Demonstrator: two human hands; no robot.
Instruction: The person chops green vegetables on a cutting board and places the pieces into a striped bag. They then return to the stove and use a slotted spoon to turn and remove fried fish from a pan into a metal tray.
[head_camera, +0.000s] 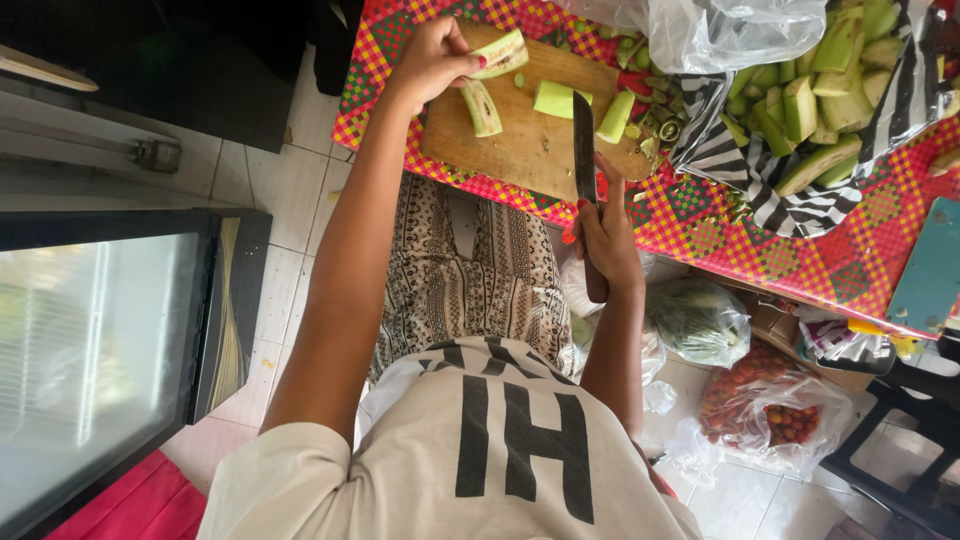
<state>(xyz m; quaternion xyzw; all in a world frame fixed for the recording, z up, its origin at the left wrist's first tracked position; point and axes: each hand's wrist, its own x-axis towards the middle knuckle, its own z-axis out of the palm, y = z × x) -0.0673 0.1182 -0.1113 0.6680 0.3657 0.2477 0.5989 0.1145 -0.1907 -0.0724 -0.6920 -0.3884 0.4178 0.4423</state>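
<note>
Vegetable slice in left grip

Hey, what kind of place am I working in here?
Likely a home kitchen or small food-prep spot: a wooden cutting board on a checked tablecloth, a knife, and cut green vegetables.

I count one wooden cutting board, one knife and two hands. Four pale green pieces lie on the board; bagged ones are too many to count.
</note>
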